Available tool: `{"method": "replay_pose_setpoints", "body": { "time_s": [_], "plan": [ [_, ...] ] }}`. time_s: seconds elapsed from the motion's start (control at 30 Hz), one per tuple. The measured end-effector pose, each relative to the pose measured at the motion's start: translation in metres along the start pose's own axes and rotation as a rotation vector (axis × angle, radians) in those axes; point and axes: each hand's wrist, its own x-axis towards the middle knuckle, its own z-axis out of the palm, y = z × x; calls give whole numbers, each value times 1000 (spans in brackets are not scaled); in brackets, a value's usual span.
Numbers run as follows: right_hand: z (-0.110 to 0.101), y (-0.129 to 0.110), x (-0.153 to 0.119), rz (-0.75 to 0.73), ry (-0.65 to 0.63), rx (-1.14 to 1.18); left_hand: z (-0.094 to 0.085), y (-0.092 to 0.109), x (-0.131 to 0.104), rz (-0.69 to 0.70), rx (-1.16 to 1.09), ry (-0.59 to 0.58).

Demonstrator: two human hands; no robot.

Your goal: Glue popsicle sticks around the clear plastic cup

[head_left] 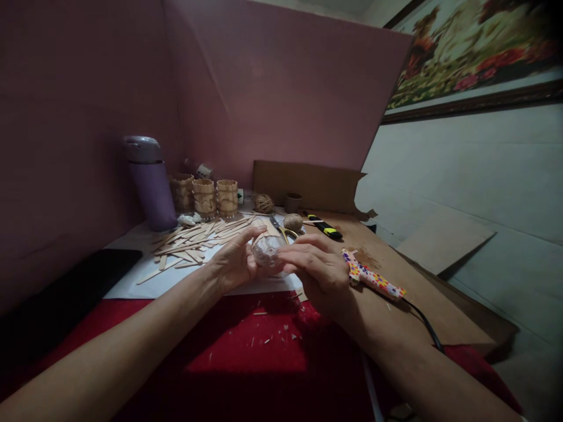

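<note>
A small clear, rounded piece (266, 251) with wooden sticks (264, 227) on its far side is held over the white paper. My left hand (240, 258) is wrapped round its left side, thumb along the top. My right hand (321, 272) touches its right side with fingertips close together; whether they pinch anything is hard to tell. Just behind are scissors (288, 234) with a yellowish handle and a ball of twine (293, 222). Loose wooden sticks (189, 243) lie piled to the left on the paper.
A purple bottle (152, 190) stands back left beside stick-covered cups (204, 198). Another twine ball (263, 203), a small round container (292, 203) and a yellow-black cutter (325, 226) lie behind. At right, a flower-patterned tool (373, 280) with a black cable rests on cardboard (422, 310).
</note>
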Motion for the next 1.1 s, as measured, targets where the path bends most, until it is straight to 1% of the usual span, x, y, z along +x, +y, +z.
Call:
{"method": "replay_pose_setpoints", "body": {
  "time_s": [0.1,0.17,0.37,0.47,0.6,0.73,0.83,0.97,1.1],
  "plan": [
    [-1,-3,1,-38,-87,-33,1,-1,-1,10,-7,-3],
    [0,-4,1,-46,-123,-73,2,-1,-2,14,-11,-6],
    [2,-3,-1,-47,-170,-194,1,-2,0,8,-29,-73],
    [2,-3,-2,-50,-173,-236,3,-1,-1,14,-41,-37],
    [3,-4,-2,-60,-142,-298,8,-1,-3,29,-46,47],
    [0,-7,0,-91,-117,-352,15,0,-5,35,-43,91],
    [-4,-8,1,-99,-68,-345,19,1,-8,23,-53,124],
    [-7,-7,1,-61,30,-319,24,3,-11,35,-82,166],
    [-2,-4,0,14,117,-225,25,3,-11,48,-35,180]
  ]
}}
